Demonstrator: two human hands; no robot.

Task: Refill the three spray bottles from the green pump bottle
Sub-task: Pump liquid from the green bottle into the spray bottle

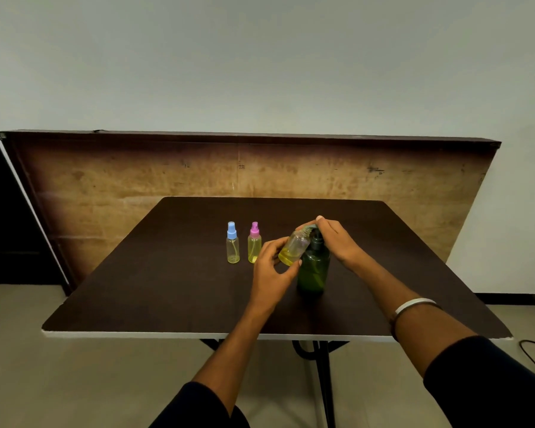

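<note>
On the dark brown tabletop in front of you, the tall translucent green pump bottle stands upright, right of centre. Your right hand lies over its pump head, fingers curled down on the top and the thumb reaching forward past the nozzle. Your left hand grips a small clear uncapped spray bottle with yellow liquid pooled in its lower end; you hold it tilted, its threaded open neck raised to the pump's spout, its base pinched between thumb and fingers. Whether neck and spout touch cannot be told.

Left of your hands, two more small clear plastic bottles stand upright side by side, apart from each other: one with a light blue spray cap, one with a pink spray cap. Both hold a little yellow liquid.

A silver bangle circles your right wrist. Behind the table, a worn brown board leans against the pale wall.
</note>
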